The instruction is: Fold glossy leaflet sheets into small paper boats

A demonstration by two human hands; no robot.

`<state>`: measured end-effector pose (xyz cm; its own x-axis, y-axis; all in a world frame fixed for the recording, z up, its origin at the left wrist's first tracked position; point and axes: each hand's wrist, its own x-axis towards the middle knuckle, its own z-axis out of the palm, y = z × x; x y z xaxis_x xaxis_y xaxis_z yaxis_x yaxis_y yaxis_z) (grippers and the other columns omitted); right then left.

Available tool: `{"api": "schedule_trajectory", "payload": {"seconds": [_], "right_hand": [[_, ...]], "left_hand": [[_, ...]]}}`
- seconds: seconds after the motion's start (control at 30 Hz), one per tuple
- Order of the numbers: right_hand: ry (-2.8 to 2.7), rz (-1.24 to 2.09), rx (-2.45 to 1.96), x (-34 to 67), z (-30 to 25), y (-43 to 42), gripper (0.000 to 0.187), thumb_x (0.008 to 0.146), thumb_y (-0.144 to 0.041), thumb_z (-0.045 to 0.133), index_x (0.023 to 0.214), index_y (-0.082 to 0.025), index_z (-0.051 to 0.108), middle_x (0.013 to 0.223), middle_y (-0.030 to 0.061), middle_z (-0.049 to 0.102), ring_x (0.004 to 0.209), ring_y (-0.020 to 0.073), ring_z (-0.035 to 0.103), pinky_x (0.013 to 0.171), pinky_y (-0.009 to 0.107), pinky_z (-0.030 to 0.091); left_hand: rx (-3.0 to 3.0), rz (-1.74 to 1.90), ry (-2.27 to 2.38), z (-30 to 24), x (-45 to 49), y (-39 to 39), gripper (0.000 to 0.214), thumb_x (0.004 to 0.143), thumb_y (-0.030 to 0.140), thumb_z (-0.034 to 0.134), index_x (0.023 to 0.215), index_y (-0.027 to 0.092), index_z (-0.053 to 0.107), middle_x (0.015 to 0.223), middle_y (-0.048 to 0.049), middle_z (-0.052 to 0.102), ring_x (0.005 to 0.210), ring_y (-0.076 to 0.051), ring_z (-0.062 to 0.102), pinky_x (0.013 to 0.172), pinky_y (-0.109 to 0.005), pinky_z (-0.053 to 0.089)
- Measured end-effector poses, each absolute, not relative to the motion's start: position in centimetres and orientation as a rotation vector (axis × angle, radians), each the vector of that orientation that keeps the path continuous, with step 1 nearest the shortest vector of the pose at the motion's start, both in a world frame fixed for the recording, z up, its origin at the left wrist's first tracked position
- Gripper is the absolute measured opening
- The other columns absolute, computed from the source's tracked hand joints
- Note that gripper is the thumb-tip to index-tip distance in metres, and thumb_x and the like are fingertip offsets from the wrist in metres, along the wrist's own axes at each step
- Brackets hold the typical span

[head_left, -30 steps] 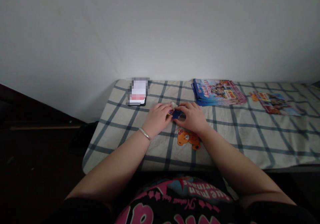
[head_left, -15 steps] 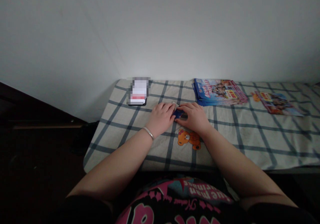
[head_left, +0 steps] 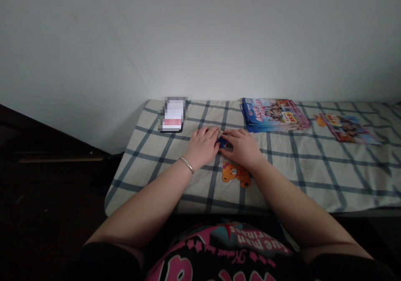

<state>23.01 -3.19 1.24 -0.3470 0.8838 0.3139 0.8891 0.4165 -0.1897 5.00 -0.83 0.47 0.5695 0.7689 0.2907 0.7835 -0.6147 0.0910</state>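
Observation:
Between my hands, low over the checked tablecloth, is a small dark blue piece of folded paper [head_left: 223, 142], with a pale bit at its top edge. My left hand [head_left: 203, 146] closes on its left side, fingers bent over it and a silver bangle on the wrist. From the other side my right hand [head_left: 242, 147] pinches it between thumb and fingers. Most of the paper is covered by the fingers, so its full shape is hidden. A printed orange bear [head_left: 235, 174] shows on the cloth just below my hands.
A stack of colourful leaflets [head_left: 274, 115] lies behind my right hand, and another leaflet [head_left: 352, 129] lies farther right. At the back left rests a phone [head_left: 173, 115] with a blurred screen. The checked tablecloth [head_left: 150, 147] reaches back to a pale wall [head_left: 200, 39].
Both hands stay in nearly the same place on the blue paper. The fingers have shifted slightly, and the pale bit at its top edge looks a little different.

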Motion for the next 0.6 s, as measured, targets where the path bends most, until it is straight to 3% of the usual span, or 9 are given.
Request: {"api": "schedule_trajectory", "payload": {"seconds": [0.6], "right_hand": [[-2.428,-0.128,-1.677,21.9,1.9,-3.4,0.056,0.088,-0.042,0.05,0.138,-0.016,0.053,0.124,0.0123,0.059,0.11,0.0293,0.049,0.093,0.04,0.034]], "left_hand": [[-2.707,-0.429,-1.373,0.3,5.2,-0.8,0.044,0.095,0.029,0.045,0.137,0.015,0.05,0.142,-0.0103,0.051,0.135,-0.028,0.038,0.109,-0.045,0.036]]}}
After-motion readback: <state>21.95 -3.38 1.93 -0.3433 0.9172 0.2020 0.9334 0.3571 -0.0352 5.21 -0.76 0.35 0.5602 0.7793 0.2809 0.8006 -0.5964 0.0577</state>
